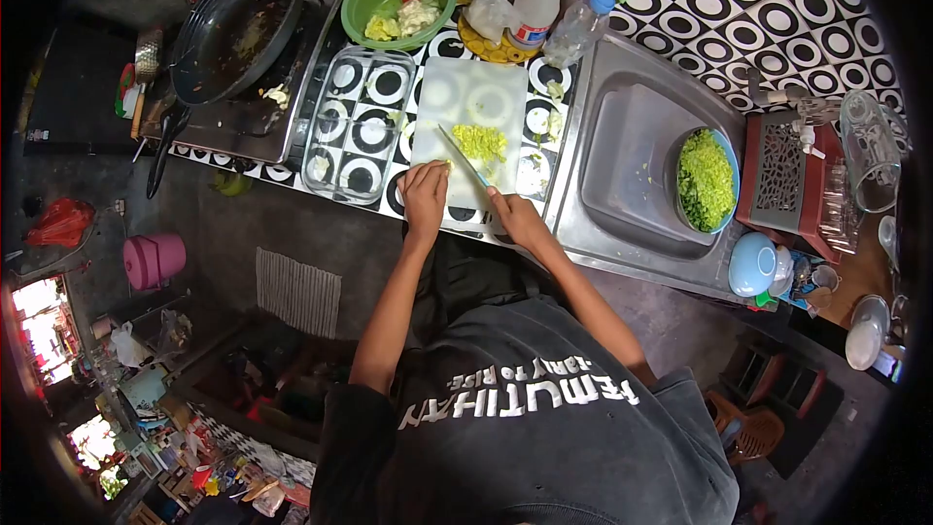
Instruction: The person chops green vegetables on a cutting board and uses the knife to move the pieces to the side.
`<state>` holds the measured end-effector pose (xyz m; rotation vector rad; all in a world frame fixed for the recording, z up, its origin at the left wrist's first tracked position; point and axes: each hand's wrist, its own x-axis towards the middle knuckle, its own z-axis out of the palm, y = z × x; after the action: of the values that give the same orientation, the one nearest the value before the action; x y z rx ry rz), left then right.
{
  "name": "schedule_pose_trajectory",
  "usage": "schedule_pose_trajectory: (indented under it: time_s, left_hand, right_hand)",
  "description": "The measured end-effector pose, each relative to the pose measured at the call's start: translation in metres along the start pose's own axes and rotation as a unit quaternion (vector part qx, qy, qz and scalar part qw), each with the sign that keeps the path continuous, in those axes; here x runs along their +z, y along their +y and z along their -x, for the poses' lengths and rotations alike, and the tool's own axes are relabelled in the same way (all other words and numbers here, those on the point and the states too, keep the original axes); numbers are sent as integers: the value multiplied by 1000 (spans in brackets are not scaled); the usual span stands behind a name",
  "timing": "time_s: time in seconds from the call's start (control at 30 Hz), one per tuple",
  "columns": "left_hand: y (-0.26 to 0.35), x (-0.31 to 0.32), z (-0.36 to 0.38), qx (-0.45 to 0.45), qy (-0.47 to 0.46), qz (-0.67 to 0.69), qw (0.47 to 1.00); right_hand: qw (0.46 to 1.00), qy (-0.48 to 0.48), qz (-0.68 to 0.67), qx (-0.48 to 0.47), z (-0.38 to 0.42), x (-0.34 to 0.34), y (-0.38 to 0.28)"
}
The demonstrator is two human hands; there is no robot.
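Observation:
My right hand (521,218) is wrapped round the handle of a knife (460,151), whose blade points up and left over a white translucent cutting board (452,87). A heap of chopped pale-green vegetable (480,143) lies on the board, just right of the blade. My left hand (425,196) rests at the board's lower left edge, fingers bent and pressed together. A tiny yellowish bit shows at its fingertips; what it holds is mostly hidden. Left of the board sits a clear glass dish (358,126).
A green basin (353,2) with vegetable pieces, bottles (539,0) and a bag stand behind the board. A wok (209,78) sits on the stove at left. In the sink (607,68) at right stands a blue-rimmed bowl of chopped greens (707,180). A dish rack (777,175) is beyond it.

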<state>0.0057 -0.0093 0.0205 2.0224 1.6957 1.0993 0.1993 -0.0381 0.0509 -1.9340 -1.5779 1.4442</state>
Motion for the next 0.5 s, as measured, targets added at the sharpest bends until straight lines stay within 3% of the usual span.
schedule_pose_trajectory:
  time_s: [0.5]
  left_hand:
    - [1,4,5,-8,12,11,1000]
  right_hand:
    - [999,-36,0,4,4,8,-12]
